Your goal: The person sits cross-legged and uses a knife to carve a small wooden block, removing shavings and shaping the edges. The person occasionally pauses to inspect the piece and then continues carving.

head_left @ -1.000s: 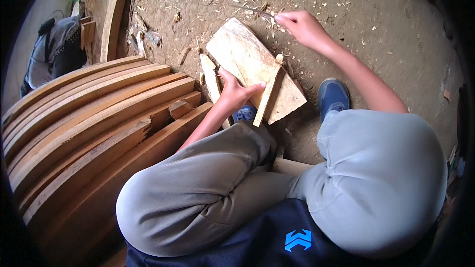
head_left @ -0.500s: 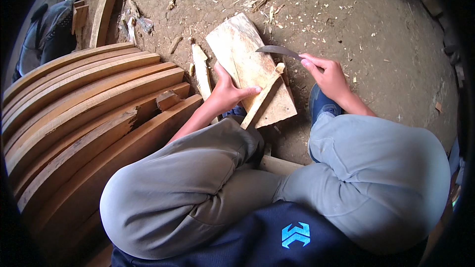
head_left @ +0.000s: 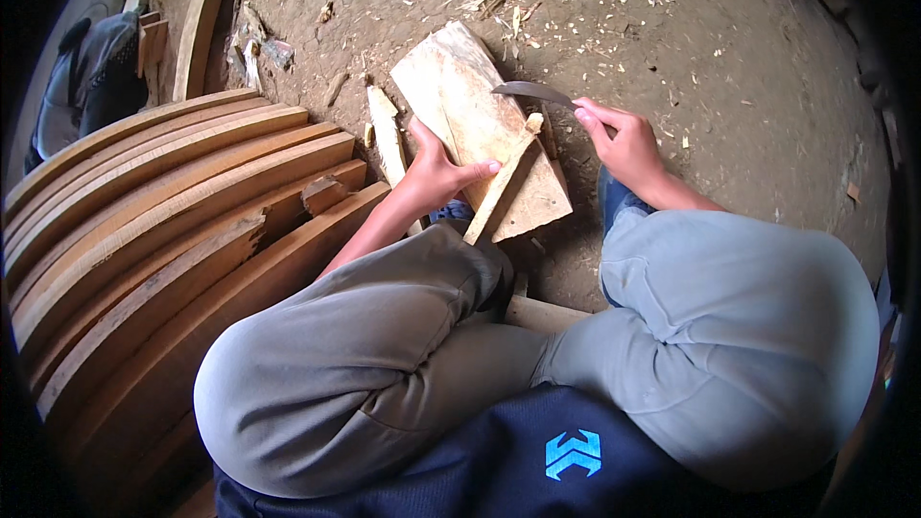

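A thick pale wooden board (head_left: 451,96) lies tilted between my feet, its far end leaning to the left. My left hand (head_left: 439,173) grips its left edge, with the thumb on the top face and the other fingers partly hidden. A narrow wooden strip (head_left: 506,177) slants across the near part of the board, its upper end beside the right edge; my left thumb reaches close to it. My right hand (head_left: 622,146) is closed round the handle of a curved knife (head_left: 532,90). The dark blade points left, its tip over the board's right edge.
Several long planks (head_left: 182,197) are stacked at my left. A split wood piece (head_left: 386,129) lies beside the board. Wood chips (head_left: 518,21) litter the dirt floor (head_left: 748,86). Clothed legs of another person (head_left: 96,77) show at far left. My bent knees (head_left: 739,317) frame the near side.
The view has shifted slightly. My hands, the board, the strip and the knife keep nearly the same places relative to one another.
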Demonstrator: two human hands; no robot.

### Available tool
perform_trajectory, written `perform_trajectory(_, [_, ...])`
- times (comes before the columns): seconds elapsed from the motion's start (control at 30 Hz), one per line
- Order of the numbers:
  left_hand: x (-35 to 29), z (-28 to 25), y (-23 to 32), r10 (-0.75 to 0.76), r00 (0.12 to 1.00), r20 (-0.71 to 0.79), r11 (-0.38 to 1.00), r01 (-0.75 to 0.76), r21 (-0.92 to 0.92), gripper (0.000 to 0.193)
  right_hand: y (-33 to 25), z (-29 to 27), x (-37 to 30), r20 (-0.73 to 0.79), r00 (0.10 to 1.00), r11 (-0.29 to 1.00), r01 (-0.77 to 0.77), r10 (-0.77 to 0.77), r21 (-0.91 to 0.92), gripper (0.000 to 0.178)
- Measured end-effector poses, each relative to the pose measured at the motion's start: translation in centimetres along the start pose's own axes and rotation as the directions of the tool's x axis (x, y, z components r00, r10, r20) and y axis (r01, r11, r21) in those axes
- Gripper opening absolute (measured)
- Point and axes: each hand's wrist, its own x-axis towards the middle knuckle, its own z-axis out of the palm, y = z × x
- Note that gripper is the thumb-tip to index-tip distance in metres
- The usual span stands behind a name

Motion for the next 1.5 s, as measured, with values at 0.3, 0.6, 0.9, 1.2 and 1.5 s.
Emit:
perform_trajectory(0.3, [0.0,-0.2,-0.1,-0.020,1.000,0.007,1.000,0.020,-0.016,0.094,0.2,2.1,-0.3,-0.022,0.999,0.997,-0.032,0.034,0.069,0.032])
perform_trajectory(0.6, [0.1,-0.4,-0.6,0.047,0.999,-0.007,0.996,-0.046,0.082,0.093,-0.3,1.3,0.3,0.048,0.996,0.994,-0.077,0.073,0.082,0.033])
perform_trajectory(0.9, [-0.2,0.1,-0.4,-0.006,1.000,-0.026,0.998,0.004,-0.056,0.106,0.9,-0.1,-2.6,0.099,0.992,0.975,-0.094,0.075,0.202,0.034])
perform_trajectory(1.2, [0.1,-0.2,0.3,-0.033,0.999,-0.008,0.974,0.030,-0.224,0.095,-0.9,2.3,0.1,-0.004,1.000,0.992,-0.011,0.011,0.129,0.031])
perform_trajectory(1.5, [0.2,0.2,0.7,-0.031,0.999,-0.043,0.990,0.024,-0.142,0.099,-0.2,0.6,-0.8,0.024,0.999,0.996,-0.033,0.031,0.084,0.032])
